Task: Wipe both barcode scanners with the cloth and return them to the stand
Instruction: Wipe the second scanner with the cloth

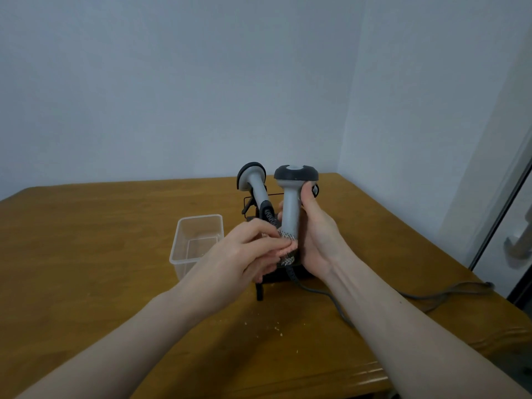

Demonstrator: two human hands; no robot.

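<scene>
The right hand (315,234) has its grip wrapped around the held scanner (292,203), upright above the stand (260,208); the left hand (247,251) pinches the cloth (288,246) against its handle base. The second scanner (253,182) rests in the stand, a clear tub (198,243) to its left on the worktop (86,240)

Plain room, wooden table (115,240), bare walls (172,82)

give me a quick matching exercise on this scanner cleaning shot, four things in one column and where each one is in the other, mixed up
Things:
1. grey barcode scanner with dark head
2. second grey barcode scanner
3. checked cloth
4. clear plastic tub

Places:
A. on the wooden table, left of the stand
B. resting in the black wire stand
C. gripped upright by the right hand
D. pressed to the scanner's handle by the left hand

Pairs: 1-C, 2-B, 3-D, 4-A
</scene>
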